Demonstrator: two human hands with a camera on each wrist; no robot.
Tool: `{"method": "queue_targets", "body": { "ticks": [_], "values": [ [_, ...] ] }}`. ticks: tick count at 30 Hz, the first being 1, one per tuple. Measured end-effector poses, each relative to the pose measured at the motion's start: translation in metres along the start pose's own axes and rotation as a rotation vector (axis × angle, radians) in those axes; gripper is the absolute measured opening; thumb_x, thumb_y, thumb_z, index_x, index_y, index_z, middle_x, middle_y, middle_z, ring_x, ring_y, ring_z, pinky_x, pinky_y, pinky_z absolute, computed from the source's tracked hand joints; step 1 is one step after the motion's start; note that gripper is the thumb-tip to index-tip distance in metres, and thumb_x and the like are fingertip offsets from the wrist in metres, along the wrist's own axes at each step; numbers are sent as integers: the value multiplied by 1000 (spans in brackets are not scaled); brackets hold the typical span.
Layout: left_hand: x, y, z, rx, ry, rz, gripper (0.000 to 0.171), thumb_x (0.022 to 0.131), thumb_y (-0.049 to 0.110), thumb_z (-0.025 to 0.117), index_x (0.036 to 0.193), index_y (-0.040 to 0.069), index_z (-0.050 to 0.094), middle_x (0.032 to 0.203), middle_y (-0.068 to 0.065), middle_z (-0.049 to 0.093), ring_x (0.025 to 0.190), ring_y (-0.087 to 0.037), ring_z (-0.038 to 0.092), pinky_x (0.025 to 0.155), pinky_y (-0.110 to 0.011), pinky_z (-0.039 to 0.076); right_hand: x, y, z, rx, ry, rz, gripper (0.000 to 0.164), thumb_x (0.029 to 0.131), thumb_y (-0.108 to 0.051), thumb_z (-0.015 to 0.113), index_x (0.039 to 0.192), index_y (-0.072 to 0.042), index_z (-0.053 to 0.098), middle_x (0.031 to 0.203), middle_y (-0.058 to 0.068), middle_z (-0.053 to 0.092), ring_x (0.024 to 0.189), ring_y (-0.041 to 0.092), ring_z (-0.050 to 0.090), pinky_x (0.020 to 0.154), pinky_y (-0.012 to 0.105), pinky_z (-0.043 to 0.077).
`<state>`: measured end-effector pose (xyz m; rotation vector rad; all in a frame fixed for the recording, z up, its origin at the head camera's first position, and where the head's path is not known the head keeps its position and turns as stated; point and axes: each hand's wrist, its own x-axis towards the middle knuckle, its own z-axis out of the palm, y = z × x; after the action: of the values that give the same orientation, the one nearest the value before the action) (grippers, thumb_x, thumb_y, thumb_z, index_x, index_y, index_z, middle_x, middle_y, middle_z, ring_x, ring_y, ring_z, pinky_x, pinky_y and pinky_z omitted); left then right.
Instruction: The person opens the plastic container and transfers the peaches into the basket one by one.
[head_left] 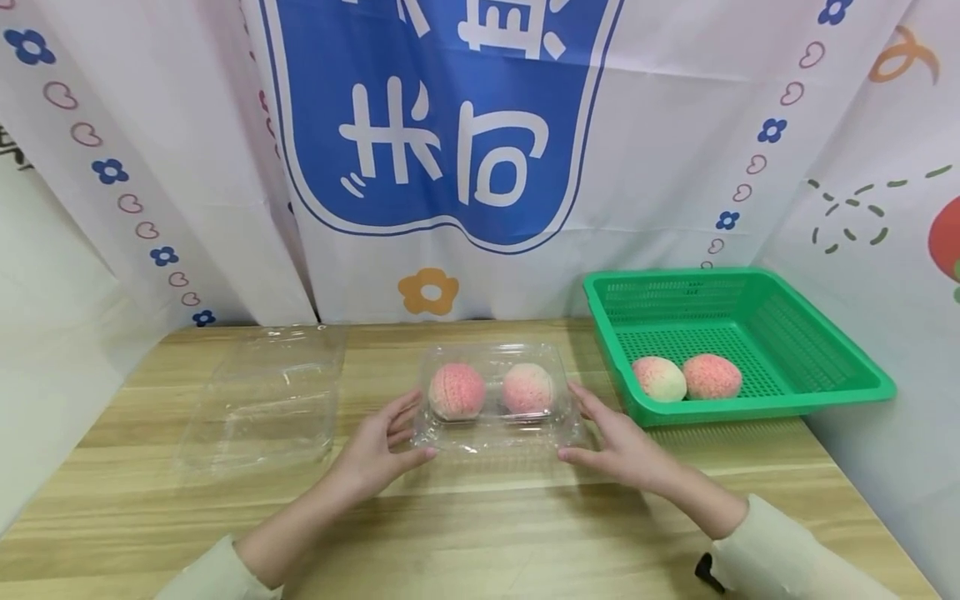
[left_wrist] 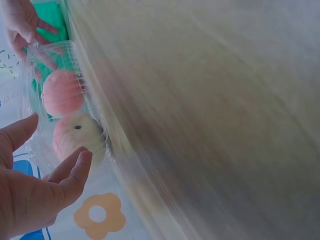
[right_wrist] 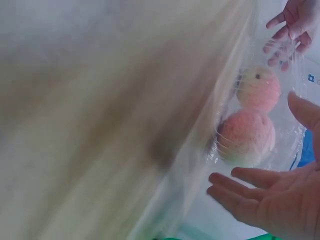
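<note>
A clear plastic clamshell box (head_left: 495, 437) sits shut on the wooden table (head_left: 480, 517), holding two pink peaches (head_left: 456, 391) (head_left: 528, 388). My left hand (head_left: 414, 427) is at the box's left end, fingers straight and thumb along the front rim. My right hand (head_left: 576, 423) mirrors it at the right end. Both hands touch or nearly touch the rim. The left wrist view shows my straight fingers (left_wrist: 75, 170) beside a peach (left_wrist: 62, 92) inside the box. In the right wrist view my flat fingers (right_wrist: 240, 182) lie under a peach (right_wrist: 247, 135).
An empty clear box (head_left: 262, 408) lies on the table at the left. At the right stands a green plastic basket (head_left: 757, 408) holding two more peaches (head_left: 658, 378) (head_left: 712, 376). A printed cloth backdrop hangs behind the table.
</note>
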<state>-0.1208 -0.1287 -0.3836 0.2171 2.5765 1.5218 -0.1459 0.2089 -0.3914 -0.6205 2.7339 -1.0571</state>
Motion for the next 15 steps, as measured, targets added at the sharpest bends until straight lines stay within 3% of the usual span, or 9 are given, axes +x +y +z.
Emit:
{"method": "queue_targets", "body": {
  "ticks": [8,15],
  "values": [
    [5,-2,-11,19,-77,47,86,80,10,80,149,-6,31,146,-29,46,124,-45,57,103,-51,48,11,-20,-5,-121,86,-108,93,88,-36,75,158,-9,20,165,19,18,150,45,20,114,67,25],
    [14,-16,-26,-37,-201,32,94,80,12,82,152,-4,25,144,-31,47,123,-45,57,94,-48,55,28,-52,7,-211,64,-261,84,88,-36,75,155,-12,31,165,14,21,152,40,18,116,62,26]
  ]
}}
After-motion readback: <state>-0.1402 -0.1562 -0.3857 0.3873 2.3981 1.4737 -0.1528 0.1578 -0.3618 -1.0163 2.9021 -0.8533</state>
